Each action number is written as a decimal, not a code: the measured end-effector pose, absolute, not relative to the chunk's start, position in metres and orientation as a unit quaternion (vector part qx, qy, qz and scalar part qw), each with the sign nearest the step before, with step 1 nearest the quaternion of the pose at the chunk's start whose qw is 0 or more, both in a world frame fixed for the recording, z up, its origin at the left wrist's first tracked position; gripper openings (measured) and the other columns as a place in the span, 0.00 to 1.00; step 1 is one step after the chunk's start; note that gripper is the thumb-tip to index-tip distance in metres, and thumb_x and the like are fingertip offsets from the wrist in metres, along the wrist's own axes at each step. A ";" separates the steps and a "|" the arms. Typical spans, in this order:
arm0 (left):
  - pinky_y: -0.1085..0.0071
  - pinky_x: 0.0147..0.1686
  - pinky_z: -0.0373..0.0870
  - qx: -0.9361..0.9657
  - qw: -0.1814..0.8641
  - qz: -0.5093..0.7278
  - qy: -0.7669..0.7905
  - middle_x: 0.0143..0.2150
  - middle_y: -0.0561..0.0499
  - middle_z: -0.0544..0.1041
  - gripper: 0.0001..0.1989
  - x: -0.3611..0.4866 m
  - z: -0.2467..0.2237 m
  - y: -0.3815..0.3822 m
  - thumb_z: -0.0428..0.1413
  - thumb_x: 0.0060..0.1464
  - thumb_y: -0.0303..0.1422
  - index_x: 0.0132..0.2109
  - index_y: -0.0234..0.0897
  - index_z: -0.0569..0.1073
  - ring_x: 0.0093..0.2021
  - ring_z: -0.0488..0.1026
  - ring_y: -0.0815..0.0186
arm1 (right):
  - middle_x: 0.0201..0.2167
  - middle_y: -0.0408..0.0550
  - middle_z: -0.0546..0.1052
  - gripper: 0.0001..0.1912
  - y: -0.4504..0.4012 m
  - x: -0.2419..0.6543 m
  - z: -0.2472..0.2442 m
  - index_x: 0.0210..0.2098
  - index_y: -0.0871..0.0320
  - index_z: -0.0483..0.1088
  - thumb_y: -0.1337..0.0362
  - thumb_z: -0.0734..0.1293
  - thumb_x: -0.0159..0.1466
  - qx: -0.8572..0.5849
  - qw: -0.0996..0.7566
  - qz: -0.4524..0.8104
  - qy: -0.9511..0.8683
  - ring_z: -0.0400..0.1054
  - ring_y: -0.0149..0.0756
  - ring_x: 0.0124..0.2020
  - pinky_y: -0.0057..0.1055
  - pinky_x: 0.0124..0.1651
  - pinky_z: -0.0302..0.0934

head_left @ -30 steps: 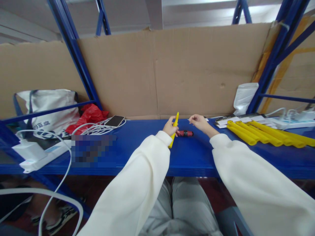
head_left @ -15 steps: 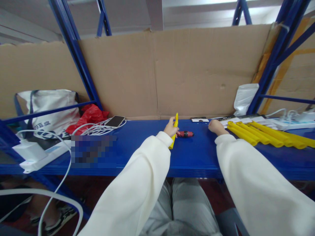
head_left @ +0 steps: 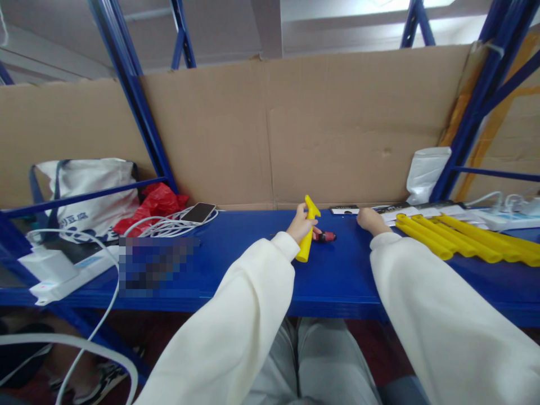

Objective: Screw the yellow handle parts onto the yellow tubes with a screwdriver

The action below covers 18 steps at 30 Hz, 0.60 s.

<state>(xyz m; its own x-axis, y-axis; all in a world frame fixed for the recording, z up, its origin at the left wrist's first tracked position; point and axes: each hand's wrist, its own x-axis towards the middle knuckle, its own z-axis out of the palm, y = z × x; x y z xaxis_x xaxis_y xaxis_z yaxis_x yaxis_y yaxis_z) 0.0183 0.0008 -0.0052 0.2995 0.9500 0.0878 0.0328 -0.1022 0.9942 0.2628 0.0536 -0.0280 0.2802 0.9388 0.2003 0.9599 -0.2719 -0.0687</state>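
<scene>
My L hand, just R of frame ctr., is wrapped round a yellow part; its narrow, hooked end points to the top of the frame, its wide end toward me. A red-and-black tool lies just beyond, partly hidden by my fingers; contact w/ them can't be told. My R hand, ctr. R, is curled at the rear of the blue bench, beside a black-and-white card; fingertips hidden, so I can't tell if it's grasping anything.

Step in hand (my judgement): L steadies the part, R is busy at the small items in back. Next move, I'd say, calls for a steady L hold & a fine R pinch.

Surroundings: yellow tubes, R of frame, crowd my R wrist & limit sideways room; white pouch behind, upper R of them. Cardboard panel blocks reach past the rear edge. Ctr. L: phone, coiled white cable, red bag, all well apart from my hands. Lower-L patch: pixelated, contents n/a.
</scene>
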 end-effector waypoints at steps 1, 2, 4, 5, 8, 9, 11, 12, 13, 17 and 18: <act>0.80 0.19 0.68 0.606 0.544 0.423 0.399 0.53 0.47 0.73 0.30 0.021 -0.004 -0.001 0.52 0.58 0.19 0.62 0.46 0.55 0.20 0.71 0.79 | 0.54 0.74 0.78 0.22 0.054 0.262 -0.028 0.57 0.74 0.74 0.73 0.56 0.70 -0.795 0.089 -0.059 -0.598 0.73 0.51 0.59 0.35 0.56 0.66; 0.80 0.19 0.68 0.605 0.554 0.416 0.393 0.53 0.48 0.73 0.29 0.024 -0.002 -0.003 0.53 0.58 0.19 0.62 0.46 0.55 0.20 0.71 0.79 | 0.54 0.74 0.77 0.22 0.054 0.262 -0.027 0.57 0.74 0.74 0.73 0.56 0.70 -0.795 0.092 -0.059 -0.597 0.73 0.52 0.60 0.36 0.56 0.66; 0.79 0.19 0.68 0.603 0.576 0.404 0.377 0.52 0.47 0.73 0.30 0.030 0.000 -0.007 0.54 0.58 0.20 0.62 0.46 0.55 0.19 0.72 0.78 | 0.55 0.73 0.77 0.23 0.053 0.262 -0.026 0.58 0.72 0.73 0.74 0.55 0.70 -0.797 0.111 -0.067 -0.590 0.72 0.52 0.60 0.37 0.57 0.65; 0.79 0.19 0.69 0.598 0.585 0.396 0.378 0.52 0.47 0.74 0.29 0.034 0.001 -0.008 0.54 0.58 0.20 0.62 0.45 0.55 0.19 0.72 0.78 | 0.55 0.72 0.77 0.23 0.052 0.262 -0.026 0.58 0.70 0.73 0.73 0.55 0.70 -0.799 0.126 -0.073 -0.584 0.72 0.52 0.60 0.38 0.57 0.65; 0.77 0.20 0.70 0.589 0.610 0.375 0.375 0.51 0.46 0.74 0.30 0.043 0.004 -0.009 0.56 0.58 0.22 0.63 0.43 0.55 0.20 0.75 0.75 | 0.57 0.71 0.75 0.23 0.050 0.266 -0.026 0.58 0.68 0.74 0.73 0.56 0.69 -0.801 0.186 -0.087 -0.562 0.72 0.52 0.59 0.39 0.57 0.66; 0.76 0.20 0.71 0.587 0.617 0.367 0.374 0.50 0.46 0.75 0.31 0.047 0.005 -0.009 0.57 0.58 0.22 0.63 0.44 0.55 0.20 0.75 0.74 | 0.57 0.71 0.75 0.23 0.050 0.267 -0.026 0.57 0.68 0.74 0.72 0.56 0.69 -0.799 0.206 -0.089 -0.557 0.73 0.53 0.59 0.39 0.57 0.66; 0.76 0.22 0.71 0.582 0.626 0.356 0.378 0.49 0.46 0.75 0.32 0.053 0.008 -0.008 0.57 0.58 0.21 0.65 0.43 0.54 0.21 0.76 0.73 | 0.55 0.72 0.76 0.22 0.049 0.269 -0.025 0.56 0.70 0.75 0.71 0.56 0.70 -0.796 0.238 -0.088 -0.550 0.73 0.53 0.57 0.39 0.56 0.66; 0.76 0.22 0.71 0.580 0.629 0.347 0.383 0.49 0.46 0.76 0.32 0.057 0.009 -0.007 0.55 0.59 0.20 0.66 0.43 0.54 0.22 0.76 0.73 | 0.53 0.72 0.77 0.22 0.049 0.269 -0.025 0.55 0.70 0.75 0.70 0.56 0.70 -0.794 0.252 -0.085 -0.546 0.74 0.53 0.56 0.38 0.55 0.66; 0.76 0.23 0.72 0.578 0.632 0.340 0.389 0.49 0.45 0.76 0.32 0.061 0.010 -0.005 0.53 0.59 0.19 0.66 0.42 0.54 0.22 0.76 0.72 | 0.52 0.72 0.78 0.21 0.049 0.269 -0.025 0.53 0.70 0.76 0.69 0.56 0.69 -0.794 0.263 -0.079 -0.542 0.74 0.53 0.55 0.37 0.54 0.66; 0.75 0.23 0.73 0.556 0.645 0.352 0.388 0.49 0.43 0.77 0.32 0.082 0.012 0.007 0.54 0.58 0.18 0.66 0.38 0.56 0.22 0.75 0.72 | 0.48 0.68 0.81 0.19 0.045 0.267 -0.022 0.49 0.67 0.80 0.70 0.60 0.67 -0.788 0.312 -0.047 -0.528 0.75 0.52 0.54 0.35 0.53 0.66; 0.75 0.23 0.73 0.549 0.653 0.359 0.380 0.48 0.43 0.78 0.32 0.089 0.012 0.012 0.56 0.57 0.19 0.65 0.36 0.58 0.22 0.75 0.72 | 0.48 0.67 0.81 0.19 0.044 0.266 -0.021 0.49 0.67 0.80 0.71 0.60 0.66 -0.788 0.321 -0.038 -0.523 0.75 0.52 0.54 0.35 0.53 0.66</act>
<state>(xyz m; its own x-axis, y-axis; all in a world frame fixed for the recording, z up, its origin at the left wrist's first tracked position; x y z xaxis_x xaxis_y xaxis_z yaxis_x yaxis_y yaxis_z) 0.0888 0.0115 0.0117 0.4544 0.8850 -0.1019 -0.0513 0.1402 0.9888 0.2664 0.0436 -0.0207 0.4493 0.8009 0.3959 0.8497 -0.2461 -0.4663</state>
